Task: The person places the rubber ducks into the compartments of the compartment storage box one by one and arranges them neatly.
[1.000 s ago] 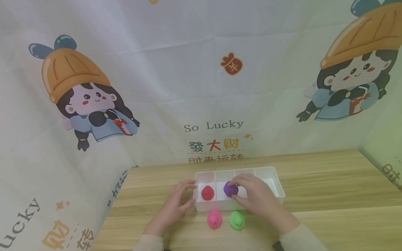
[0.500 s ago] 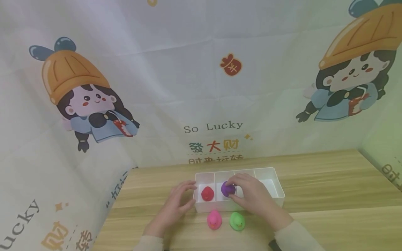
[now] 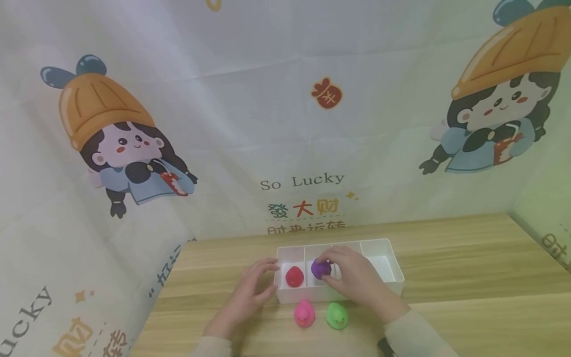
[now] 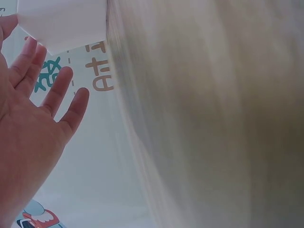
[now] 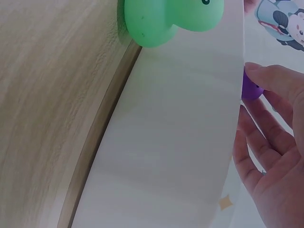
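A long white divided box [image 3: 291, 296] sits on the table. My right hand [image 3: 357, 275] pinches a purple rubber duck [image 3: 320, 269] between thumb and fingers, over the second compartment from the left. Only part of that purple duck [image 5: 251, 89] shows past the box wall in the right wrist view. In the leftmost compartment rests a red toy [image 3: 294, 277], probably another duck. My left hand [image 3: 249, 290] is at the box's left end, fingers relaxed. In the left wrist view its thumb and fingertips lie against the box corner [image 4: 71, 23] or very close.
A pink duck [image 3: 304, 314] and a green duck [image 3: 336, 316] stand on the wooden table [image 3: 468, 277] just in front of the box. Behind the table hangs a printed cloth [image 3: 232, 119].
My right hand has shifted slightly left, bringing the purple duck further over the second compartment. The left hand and the other ducks stay in place.
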{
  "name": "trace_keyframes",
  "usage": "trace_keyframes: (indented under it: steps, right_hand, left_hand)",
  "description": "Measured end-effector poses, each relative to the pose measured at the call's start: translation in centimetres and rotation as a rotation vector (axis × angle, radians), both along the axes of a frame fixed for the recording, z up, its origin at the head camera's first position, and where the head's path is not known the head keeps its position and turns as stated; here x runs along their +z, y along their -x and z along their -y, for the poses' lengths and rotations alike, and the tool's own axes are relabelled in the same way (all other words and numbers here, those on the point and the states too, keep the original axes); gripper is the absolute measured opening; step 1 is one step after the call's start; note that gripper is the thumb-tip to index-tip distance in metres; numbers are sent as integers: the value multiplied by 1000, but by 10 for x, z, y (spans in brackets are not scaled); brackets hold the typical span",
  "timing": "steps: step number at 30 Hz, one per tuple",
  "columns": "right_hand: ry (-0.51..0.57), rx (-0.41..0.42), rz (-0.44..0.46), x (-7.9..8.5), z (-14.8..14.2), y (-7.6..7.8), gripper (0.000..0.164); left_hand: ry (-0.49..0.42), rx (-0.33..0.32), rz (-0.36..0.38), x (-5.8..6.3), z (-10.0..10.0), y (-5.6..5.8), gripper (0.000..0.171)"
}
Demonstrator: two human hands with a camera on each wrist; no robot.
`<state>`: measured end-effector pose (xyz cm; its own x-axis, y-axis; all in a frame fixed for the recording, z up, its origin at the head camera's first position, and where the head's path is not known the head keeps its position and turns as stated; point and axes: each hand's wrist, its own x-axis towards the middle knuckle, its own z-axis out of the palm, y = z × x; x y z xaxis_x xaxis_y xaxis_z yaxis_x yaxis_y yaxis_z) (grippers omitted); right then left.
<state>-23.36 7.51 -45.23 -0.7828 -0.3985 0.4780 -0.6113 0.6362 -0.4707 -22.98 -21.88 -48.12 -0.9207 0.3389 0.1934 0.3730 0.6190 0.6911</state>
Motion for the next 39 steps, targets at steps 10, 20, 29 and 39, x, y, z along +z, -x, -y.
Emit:
trace_keyframes:
  steps: [10, 20, 29, 39]
  right_hand:
    - [-26, 12, 46, -1, 5, 6, 29]
    - [-47, 17, 84, -4, 8, 12, 27]
    - [-48, 6, 115, -5, 9, 17, 27]
    - [-71, 12, 167, -6, 10, 22, 26]
  left_hand:
    - [5, 1, -5, 0, 2, 0, 43]
    - [19, 3, -22, 0, 2, 1, 43]
    - [11, 4, -37, 1, 2, 1, 42]
    - [18, 1, -18, 0, 3, 1, 43]
